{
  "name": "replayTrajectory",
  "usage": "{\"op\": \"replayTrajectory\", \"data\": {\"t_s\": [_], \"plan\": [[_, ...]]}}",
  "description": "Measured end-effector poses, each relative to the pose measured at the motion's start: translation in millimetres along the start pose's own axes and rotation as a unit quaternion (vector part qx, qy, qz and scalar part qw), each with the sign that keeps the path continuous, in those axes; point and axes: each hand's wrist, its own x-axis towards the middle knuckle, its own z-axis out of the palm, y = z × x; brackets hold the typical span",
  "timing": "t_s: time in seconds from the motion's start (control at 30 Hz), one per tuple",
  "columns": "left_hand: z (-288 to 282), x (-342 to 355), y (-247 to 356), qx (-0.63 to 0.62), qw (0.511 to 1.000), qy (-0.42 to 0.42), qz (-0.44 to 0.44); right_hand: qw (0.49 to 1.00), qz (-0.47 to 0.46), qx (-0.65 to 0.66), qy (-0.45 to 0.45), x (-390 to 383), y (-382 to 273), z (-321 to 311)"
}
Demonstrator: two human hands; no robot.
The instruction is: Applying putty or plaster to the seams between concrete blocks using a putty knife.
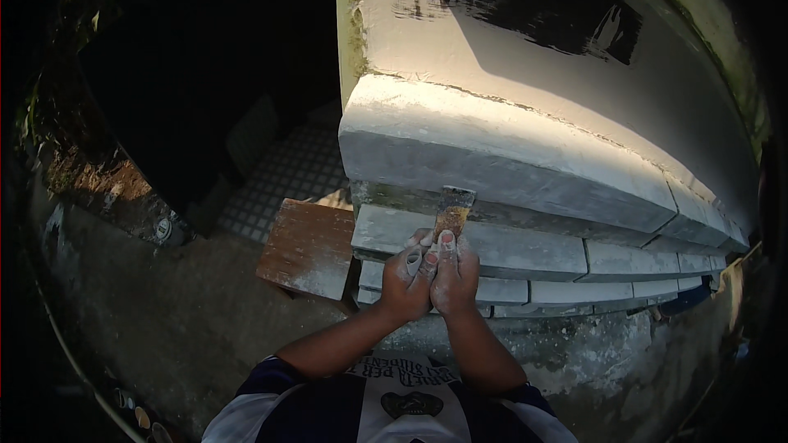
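Observation:
My left hand (pixel 405 283) and my right hand (pixel 455 277) come together in front of me, closed round the handle of a scraper (pixel 454 207). Its flat blade is worn and stained brown and yellow, and it points away from me toward the stepped wall ledge. Fingers cover the handle. White dust or paste coats the fingers of both hands. Just beyond the blade runs the pale underside of the top ledge (pixel 460 152); whether the blade touches it, I cannot tell. Under the blade and hands lies a lower grey ledge (pixel 525 248).
Left of the ledges stands a brown wooden stool (pixel 304 246) dusted white. Above, a white wall (pixel 427 41) carries a dark painted patch (pixel 525 0). A checkered tiled floor (pixel 287 172) lies past the stool. Footwear (pixel 141 417) sits at the lower left.

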Motion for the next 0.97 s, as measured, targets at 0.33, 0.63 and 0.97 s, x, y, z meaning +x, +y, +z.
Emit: {"op": "replayTrajectory", "data": {"t_s": [0.33,0.63,0.97], "plan": [[-2,14,15,-0.035,0.999,-0.017,-0.023,1.0,-0.019,0.005,-0.001,11,-19,8],[4,32,21,-0.051,0.998,0.014,0.02,1.0,-0.027,-0.007,-0.008,25,-36,12],[-7,4,-14,0.017,1.0,-0.007,0.024,0.998,0.008,-0.042,-0.043,8,15,-7]]}}
